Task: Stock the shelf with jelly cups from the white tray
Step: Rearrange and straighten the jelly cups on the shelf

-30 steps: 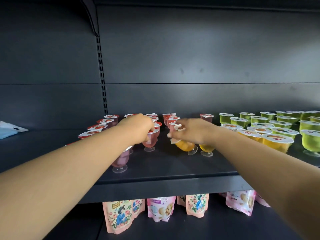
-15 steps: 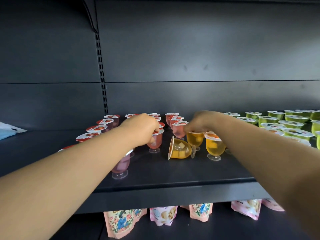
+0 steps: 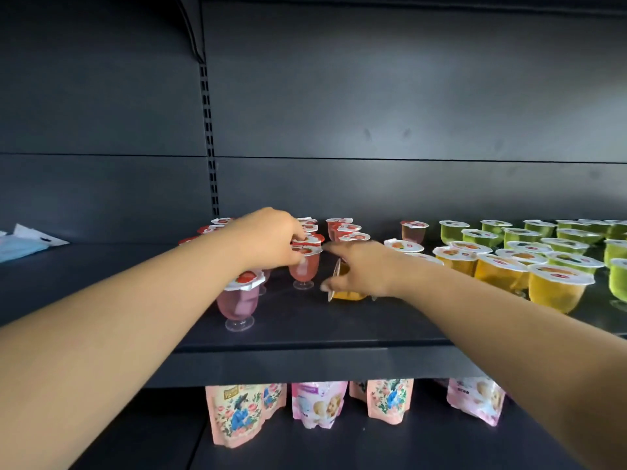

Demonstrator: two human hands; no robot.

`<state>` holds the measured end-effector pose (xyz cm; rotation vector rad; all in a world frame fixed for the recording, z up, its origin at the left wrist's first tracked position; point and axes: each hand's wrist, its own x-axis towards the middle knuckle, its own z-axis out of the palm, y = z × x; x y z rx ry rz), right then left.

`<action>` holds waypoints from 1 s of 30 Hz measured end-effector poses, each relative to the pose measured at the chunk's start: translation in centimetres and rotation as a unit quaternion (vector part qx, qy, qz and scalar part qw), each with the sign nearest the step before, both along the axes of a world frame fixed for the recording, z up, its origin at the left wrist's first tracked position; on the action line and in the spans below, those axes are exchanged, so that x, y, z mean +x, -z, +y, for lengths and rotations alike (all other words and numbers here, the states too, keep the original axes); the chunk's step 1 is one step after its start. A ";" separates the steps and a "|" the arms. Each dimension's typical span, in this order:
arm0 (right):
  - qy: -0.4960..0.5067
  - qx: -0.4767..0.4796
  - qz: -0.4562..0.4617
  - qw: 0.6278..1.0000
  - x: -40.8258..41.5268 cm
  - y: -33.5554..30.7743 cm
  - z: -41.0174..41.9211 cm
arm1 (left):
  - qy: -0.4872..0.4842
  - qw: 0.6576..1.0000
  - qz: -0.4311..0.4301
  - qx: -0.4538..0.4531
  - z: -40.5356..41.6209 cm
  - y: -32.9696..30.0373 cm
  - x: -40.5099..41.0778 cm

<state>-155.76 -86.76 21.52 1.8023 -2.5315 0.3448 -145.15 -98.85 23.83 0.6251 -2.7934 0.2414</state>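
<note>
Pink jelly cups (image 3: 344, 228) stand in rows on the dark shelf (image 3: 305, 354). My left hand (image 3: 271, 240) reaches in from the left and pinches the lid rim of a pink jelly cup (image 3: 305, 271) that stands upright. Another pink cup (image 3: 237, 303) stands nearer the front, under my left wrist. An orange jelly cup (image 3: 346, 293) lies on its side with its lid facing left. My right hand (image 3: 363, 269) covers it, thumb and fingers curled round its body. The white tray is out of view.
Upright orange cups (image 3: 553, 293) and green cups (image 3: 481, 237) fill the shelf's right part. Pink snack pouches (image 3: 237, 415) stand on the lower shelf. A blue and white packet (image 3: 23, 242) lies at the far left. The back panel is close behind the cups.
The orange cup tipped onto its side. My right hand left the upright orange cups and came back down onto the fallen one. My left hand stayed on the pink cup.
</note>
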 end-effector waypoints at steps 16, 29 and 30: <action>0.176 -0.412 -0.139 0.883 -2.5 5.0 9.8 | 0.002 0.999 -0.041 -0.025 2.1 1.6 -1.2; 0.277 -0.321 -0.011 0.905 -3.2 5.1 10.9 | 0.083 0.989 0.112 0.045 6.7 4.1 0.6; 0.284 -0.317 0.020 0.905 -3.1 5.0 11.4 | 0.090 0.988 0.109 0.057 7.4 5.0 0.6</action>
